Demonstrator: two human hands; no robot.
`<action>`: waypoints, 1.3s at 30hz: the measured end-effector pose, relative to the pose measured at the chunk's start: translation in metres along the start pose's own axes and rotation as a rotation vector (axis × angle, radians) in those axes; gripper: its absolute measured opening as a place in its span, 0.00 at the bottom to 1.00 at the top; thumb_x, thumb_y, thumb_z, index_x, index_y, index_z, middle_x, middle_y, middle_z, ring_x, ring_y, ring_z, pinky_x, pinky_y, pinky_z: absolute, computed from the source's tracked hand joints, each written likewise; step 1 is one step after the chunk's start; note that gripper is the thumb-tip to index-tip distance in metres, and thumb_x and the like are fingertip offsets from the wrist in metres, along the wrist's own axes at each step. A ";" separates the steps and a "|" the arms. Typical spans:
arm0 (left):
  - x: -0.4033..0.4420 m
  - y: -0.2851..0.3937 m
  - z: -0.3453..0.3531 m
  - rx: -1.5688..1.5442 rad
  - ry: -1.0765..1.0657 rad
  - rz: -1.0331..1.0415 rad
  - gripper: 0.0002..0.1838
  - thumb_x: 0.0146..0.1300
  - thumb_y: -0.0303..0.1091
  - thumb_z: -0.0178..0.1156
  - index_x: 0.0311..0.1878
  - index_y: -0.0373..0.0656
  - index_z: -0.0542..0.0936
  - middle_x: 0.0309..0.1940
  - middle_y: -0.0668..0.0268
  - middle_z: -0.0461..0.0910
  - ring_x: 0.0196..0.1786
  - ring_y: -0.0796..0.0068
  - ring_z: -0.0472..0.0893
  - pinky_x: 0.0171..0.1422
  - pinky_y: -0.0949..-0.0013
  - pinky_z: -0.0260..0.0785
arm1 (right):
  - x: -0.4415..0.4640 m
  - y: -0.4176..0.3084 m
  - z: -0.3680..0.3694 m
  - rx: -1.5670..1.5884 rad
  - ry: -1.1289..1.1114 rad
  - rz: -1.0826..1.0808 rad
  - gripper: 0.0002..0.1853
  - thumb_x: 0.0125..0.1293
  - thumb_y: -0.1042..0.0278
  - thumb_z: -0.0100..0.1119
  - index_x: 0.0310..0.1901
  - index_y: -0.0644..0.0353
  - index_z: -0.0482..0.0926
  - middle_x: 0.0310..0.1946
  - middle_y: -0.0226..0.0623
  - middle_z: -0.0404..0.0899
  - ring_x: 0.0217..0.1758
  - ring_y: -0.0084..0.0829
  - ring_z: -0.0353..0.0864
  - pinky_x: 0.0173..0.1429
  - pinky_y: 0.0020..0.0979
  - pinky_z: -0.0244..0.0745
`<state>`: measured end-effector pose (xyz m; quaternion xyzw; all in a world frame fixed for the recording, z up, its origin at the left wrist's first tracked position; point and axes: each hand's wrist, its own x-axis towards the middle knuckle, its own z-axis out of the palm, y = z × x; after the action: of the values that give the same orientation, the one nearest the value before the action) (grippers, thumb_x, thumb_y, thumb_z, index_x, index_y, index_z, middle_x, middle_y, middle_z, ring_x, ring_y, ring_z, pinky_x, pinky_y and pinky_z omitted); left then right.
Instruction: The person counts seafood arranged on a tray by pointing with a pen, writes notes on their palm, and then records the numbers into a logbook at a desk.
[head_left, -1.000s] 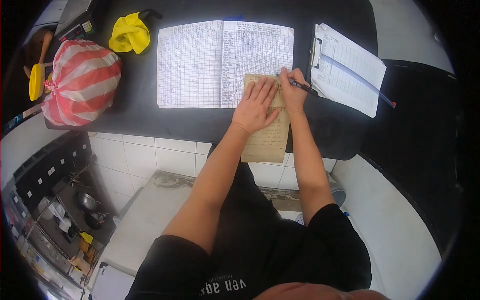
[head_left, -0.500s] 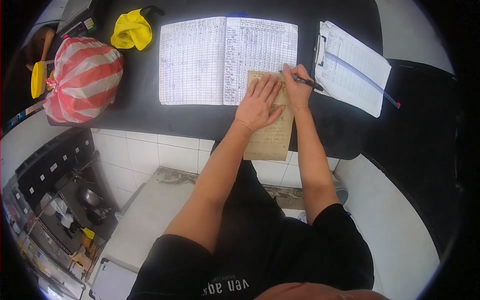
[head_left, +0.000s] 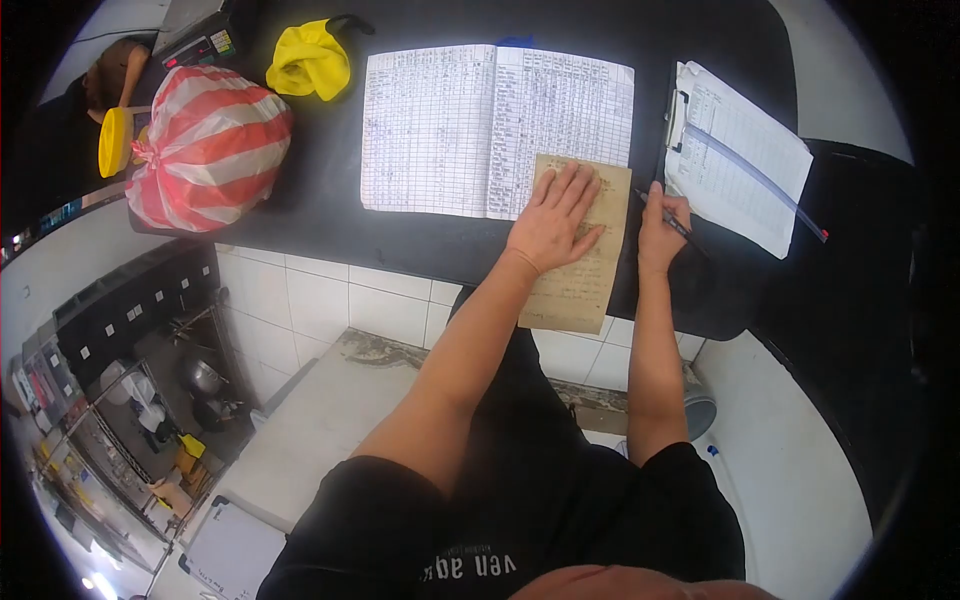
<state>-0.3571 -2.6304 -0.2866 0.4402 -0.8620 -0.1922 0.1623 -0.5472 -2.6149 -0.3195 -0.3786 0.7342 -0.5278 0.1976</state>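
Observation:
My left hand [head_left: 549, 225] lies flat with its fingers spread on a brown handwritten sheet [head_left: 575, 285]. That sheet overlaps the lower right page of an open ruled notebook [head_left: 430, 130] and hangs past the table's near edge. To the right of the sheet, my right hand [head_left: 663, 230] grips a black pen [head_left: 677, 227] above the dark table [head_left: 320, 225]. The pen's tip points up and left, off the notebook. Right of the notebook is a clipboard [head_left: 740, 150] with white sheets and a clear plastic strip across them.
A red-and-white striped bag [head_left: 215, 150] stands at the table's left, beside a yellow cloth [head_left: 308, 60], a dark scale [head_left: 205, 45] and a yellow lid [head_left: 114, 143]. Below left are a shelf rack and another clipboard [head_left: 235, 550].
My right hand has drawn back with the pen, from the brown sheet's upper right edge to the bare table beside it. The whole view has shifted. My left hand stays flat on the sheet.

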 end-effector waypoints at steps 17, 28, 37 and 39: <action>-0.002 0.004 -0.001 0.041 -0.003 0.030 0.32 0.65 0.51 0.54 0.66 0.39 0.68 0.70 0.57 0.63 0.74 0.58 0.58 0.77 0.52 0.47 | 0.004 0.002 0.002 -0.052 -0.037 0.087 0.18 0.58 0.57 0.72 0.25 0.62 0.76 0.21 0.35 0.80 0.26 0.25 0.77 0.34 0.28 0.71; -0.003 0.005 0.000 0.060 0.015 0.045 0.32 0.64 0.50 0.55 0.65 0.39 0.70 0.68 0.57 0.65 0.73 0.58 0.61 0.76 0.52 0.50 | 0.002 -0.005 0.003 -0.052 -0.023 0.082 0.19 0.58 0.54 0.71 0.25 0.61 0.75 0.21 0.35 0.80 0.25 0.25 0.78 0.34 0.29 0.72; -0.002 0.021 -0.001 0.083 -0.060 -0.023 0.36 0.66 0.50 0.52 0.68 0.33 0.64 0.70 0.50 0.60 0.76 0.52 0.54 0.78 0.52 0.43 | 0.005 -0.002 0.002 -0.089 -0.042 0.075 0.20 0.58 0.54 0.71 0.26 0.62 0.75 0.22 0.36 0.80 0.25 0.25 0.77 0.34 0.28 0.72; -0.005 0.016 0.003 0.088 -0.064 -0.014 0.36 0.66 0.50 0.51 0.68 0.30 0.63 0.70 0.48 0.59 0.76 0.50 0.52 0.79 0.53 0.42 | 0.004 0.001 0.004 -0.087 0.005 0.057 0.20 0.59 0.54 0.71 0.26 0.61 0.74 0.20 0.33 0.79 0.25 0.23 0.76 0.32 0.27 0.71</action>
<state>-0.3664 -2.6174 -0.2821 0.4467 -0.8712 -0.1692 0.1138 -0.5470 -2.6202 -0.3213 -0.3642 0.7675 -0.4905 0.1942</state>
